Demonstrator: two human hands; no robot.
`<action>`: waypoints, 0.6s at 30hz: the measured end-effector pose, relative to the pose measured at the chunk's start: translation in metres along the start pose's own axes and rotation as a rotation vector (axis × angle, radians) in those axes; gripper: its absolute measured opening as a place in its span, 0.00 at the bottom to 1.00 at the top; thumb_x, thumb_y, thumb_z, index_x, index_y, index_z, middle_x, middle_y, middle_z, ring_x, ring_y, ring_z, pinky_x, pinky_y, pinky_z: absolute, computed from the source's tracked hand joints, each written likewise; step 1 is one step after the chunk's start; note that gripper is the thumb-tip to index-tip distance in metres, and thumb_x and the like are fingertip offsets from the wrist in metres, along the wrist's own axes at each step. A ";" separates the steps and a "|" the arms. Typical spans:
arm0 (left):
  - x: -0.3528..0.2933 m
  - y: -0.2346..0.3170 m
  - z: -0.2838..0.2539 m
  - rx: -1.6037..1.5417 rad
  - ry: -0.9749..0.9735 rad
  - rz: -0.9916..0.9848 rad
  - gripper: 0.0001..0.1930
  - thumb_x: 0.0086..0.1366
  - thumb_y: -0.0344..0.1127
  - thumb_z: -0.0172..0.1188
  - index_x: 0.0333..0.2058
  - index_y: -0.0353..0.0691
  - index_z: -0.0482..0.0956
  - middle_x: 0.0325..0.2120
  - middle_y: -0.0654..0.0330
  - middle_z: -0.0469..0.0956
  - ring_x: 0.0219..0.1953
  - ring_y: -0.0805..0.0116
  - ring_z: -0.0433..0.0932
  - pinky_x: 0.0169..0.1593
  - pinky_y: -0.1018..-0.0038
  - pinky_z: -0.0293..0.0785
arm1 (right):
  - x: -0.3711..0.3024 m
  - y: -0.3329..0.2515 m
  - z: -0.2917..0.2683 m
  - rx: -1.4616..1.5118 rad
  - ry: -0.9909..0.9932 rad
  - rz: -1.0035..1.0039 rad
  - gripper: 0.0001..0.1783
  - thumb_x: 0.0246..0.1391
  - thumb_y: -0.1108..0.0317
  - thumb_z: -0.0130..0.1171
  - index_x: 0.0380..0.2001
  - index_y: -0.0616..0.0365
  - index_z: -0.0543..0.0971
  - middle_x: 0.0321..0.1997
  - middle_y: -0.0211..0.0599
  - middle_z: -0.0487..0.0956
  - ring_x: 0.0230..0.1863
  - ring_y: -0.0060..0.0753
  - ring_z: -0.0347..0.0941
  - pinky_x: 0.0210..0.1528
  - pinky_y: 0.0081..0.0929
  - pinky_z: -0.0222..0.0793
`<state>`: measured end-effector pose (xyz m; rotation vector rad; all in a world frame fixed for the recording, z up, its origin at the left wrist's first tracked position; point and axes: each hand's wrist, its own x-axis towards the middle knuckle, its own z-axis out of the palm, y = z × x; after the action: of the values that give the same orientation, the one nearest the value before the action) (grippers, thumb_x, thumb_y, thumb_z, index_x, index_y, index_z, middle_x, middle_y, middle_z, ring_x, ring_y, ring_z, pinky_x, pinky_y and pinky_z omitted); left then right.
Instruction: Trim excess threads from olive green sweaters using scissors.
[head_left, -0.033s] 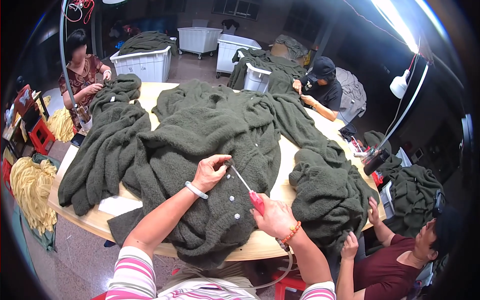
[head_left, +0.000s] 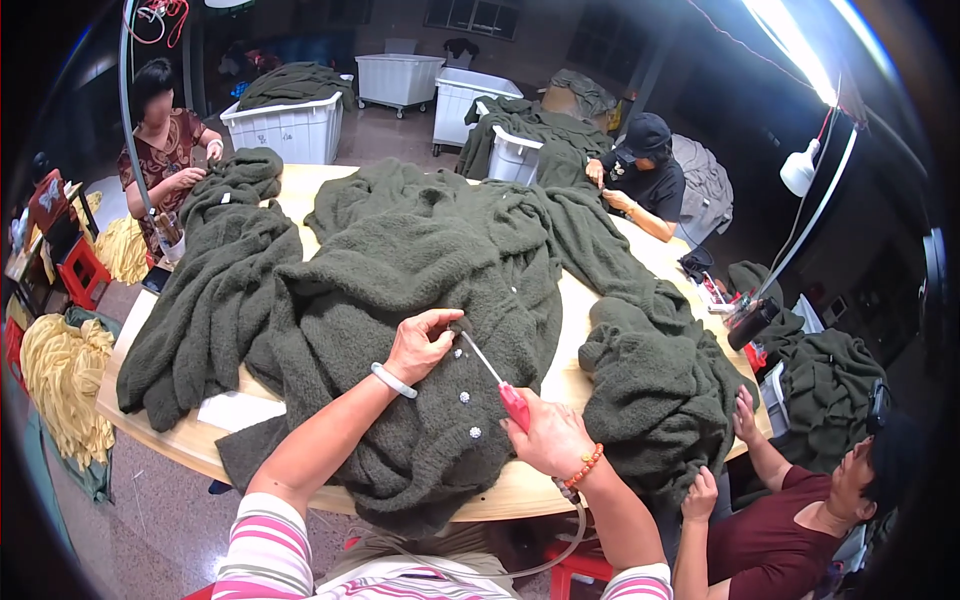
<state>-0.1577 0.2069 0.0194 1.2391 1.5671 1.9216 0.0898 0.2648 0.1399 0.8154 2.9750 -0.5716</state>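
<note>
A fuzzy dark green knit garment (head_left: 400, 245) with several sparkly buttons (head_left: 464, 398) is heaped on the table in front of me. My left hand (head_left: 422, 342), wearing a pale bangle, is closed in a pinch on the garment's edge above the buttons. In my right hand (head_left: 553, 436) is a red-handled tool (head_left: 514, 404) with a long thin metal shaft. Its tip meets the fabric beside my left fingertips. A hose (head_left: 572, 540) runs from near my right wrist toward my lap; I cannot tell just how it joins the tool.
More green garments lie on the wooden table (head_left: 560, 492) at left and right. A person (head_left: 775, 530) at the right handles one; two others sit across the far side. White bins (head_left: 285, 128) stand behind. A lamp (head_left: 798, 172) hangs at right, and yellow cloth (head_left: 65, 385) is piled at left.
</note>
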 end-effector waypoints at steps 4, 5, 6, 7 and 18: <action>-0.005 0.010 -0.002 0.117 -0.016 -0.022 0.19 0.60 0.21 0.58 0.52 0.34 0.75 0.37 0.68 0.78 0.37 0.82 0.75 0.44 0.82 0.74 | -0.009 0.005 0.006 0.080 0.027 0.000 0.25 0.56 0.58 0.59 0.54 0.53 0.70 0.36 0.57 0.80 0.41 0.62 0.76 0.46 0.52 0.71; -0.007 0.011 -0.001 -0.005 -0.008 -0.021 0.20 0.60 0.21 0.58 0.52 0.34 0.74 0.36 0.67 0.78 0.37 0.81 0.75 0.44 0.82 0.74 | -0.012 0.007 0.006 0.086 0.039 0.010 0.25 0.56 0.57 0.59 0.55 0.52 0.70 0.36 0.57 0.80 0.41 0.62 0.76 0.46 0.52 0.71; -0.008 0.011 -0.001 -0.127 0.001 -0.020 0.20 0.60 0.21 0.58 0.52 0.34 0.73 0.34 0.67 0.78 0.36 0.81 0.76 0.43 0.82 0.74 | -0.016 0.008 0.005 0.087 0.039 0.012 0.25 0.56 0.57 0.59 0.55 0.52 0.70 0.36 0.57 0.80 0.41 0.62 0.76 0.46 0.52 0.71; -0.007 0.005 -0.004 -0.166 -0.008 -0.033 0.20 0.60 0.21 0.59 0.51 0.34 0.73 0.33 0.65 0.78 0.36 0.80 0.76 0.43 0.81 0.75 | -0.021 0.009 0.003 0.085 0.046 0.022 0.25 0.56 0.57 0.59 0.55 0.52 0.70 0.36 0.56 0.80 0.41 0.62 0.76 0.46 0.52 0.71; 0.009 0.011 0.007 0.267 0.130 -0.099 0.08 0.54 0.29 0.65 0.33 0.34 0.79 0.24 0.60 0.80 0.26 0.74 0.78 0.34 0.76 0.76 | -0.027 0.004 0.008 0.052 0.028 0.027 0.25 0.56 0.58 0.58 0.56 0.51 0.69 0.36 0.55 0.80 0.40 0.62 0.76 0.46 0.51 0.71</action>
<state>-0.1545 0.2148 0.0328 1.1298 1.9661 1.8069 0.1143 0.2526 0.1337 0.8735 2.9804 -0.6442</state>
